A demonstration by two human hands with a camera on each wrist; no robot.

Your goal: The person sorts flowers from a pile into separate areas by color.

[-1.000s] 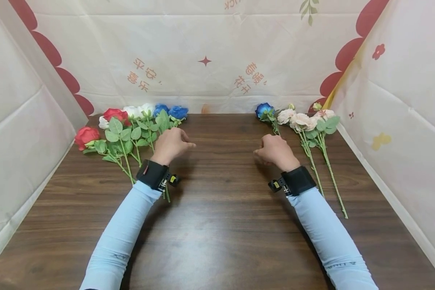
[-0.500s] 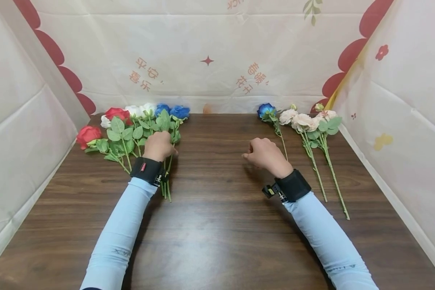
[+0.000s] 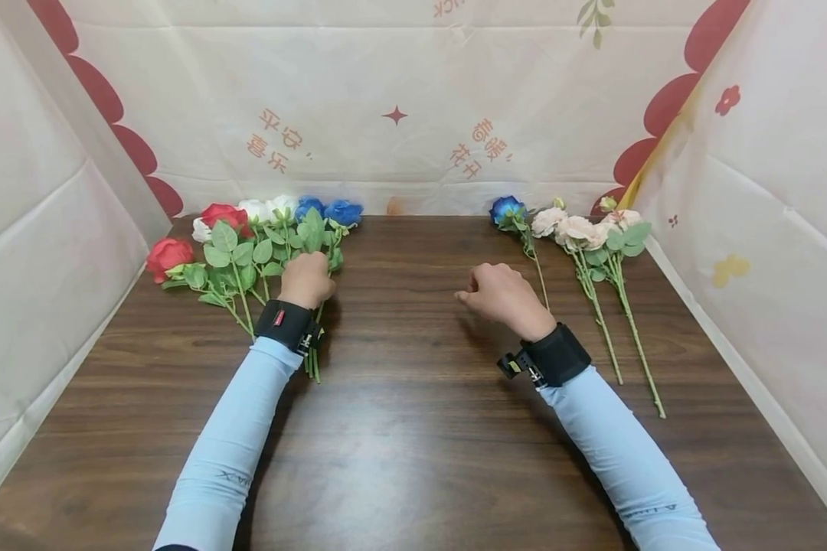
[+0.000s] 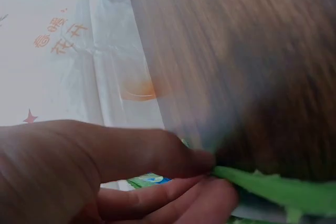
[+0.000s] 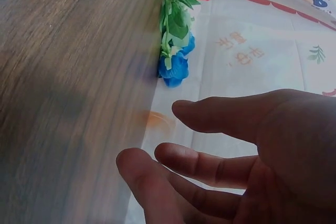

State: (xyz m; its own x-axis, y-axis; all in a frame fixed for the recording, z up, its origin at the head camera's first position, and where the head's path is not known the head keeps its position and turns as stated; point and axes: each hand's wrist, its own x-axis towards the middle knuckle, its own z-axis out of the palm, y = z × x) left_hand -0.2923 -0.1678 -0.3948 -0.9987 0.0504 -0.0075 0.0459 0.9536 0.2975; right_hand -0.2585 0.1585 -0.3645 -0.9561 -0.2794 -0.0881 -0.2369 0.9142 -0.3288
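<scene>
In the head view my left hand is over the stems at the right side of the left flower group. Its thumb and fingertips pinch a thorny green rose stem in the left wrist view; which bloom it belongs to is hidden. Two blue roses lie just beyond this hand, beside white roses and red roses. My right hand hovers over the table, left of a single blue rose. Its fingers are loosely bent and apart in the right wrist view, holding nothing.
Pale pink flowers with long stems lie right of the single blue rose. A printed cloth stands along the back and both sides of the brown wooden table.
My left hand has moved left onto the stems and now pinches one. My right hand has shifted slightly left and nearer, uncovering more of the single blue rose's stem.
</scene>
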